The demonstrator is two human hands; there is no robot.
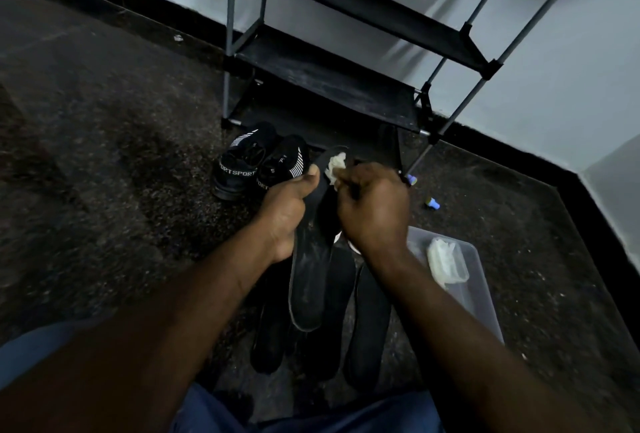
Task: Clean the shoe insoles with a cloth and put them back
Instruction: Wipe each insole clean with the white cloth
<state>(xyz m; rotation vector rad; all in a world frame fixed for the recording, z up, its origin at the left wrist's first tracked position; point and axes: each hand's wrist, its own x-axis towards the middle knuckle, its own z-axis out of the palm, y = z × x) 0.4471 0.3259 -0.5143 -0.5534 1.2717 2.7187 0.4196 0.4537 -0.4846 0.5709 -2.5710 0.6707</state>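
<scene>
My left hand (287, 211) grips a long black insole (309, 280) at its middle, thumb on top, holding it above the floor. My right hand (374, 211) clutches a whitish cloth (336, 166) and presses it on the insole's far end. Three more black insoles (369, 325) lie side by side on the floor under my forearms. A pair of black SPORT shoes (256, 162) stands just left of my left hand, in front of the rack.
A black shoe rack (329, 76) with grey poles stands against the wall ahead. A clear plastic lid or tray (474, 287) with a pale cloth lump (445, 259) lies at my right. Two small blue objects (433, 204) lie on the dark speckled floor.
</scene>
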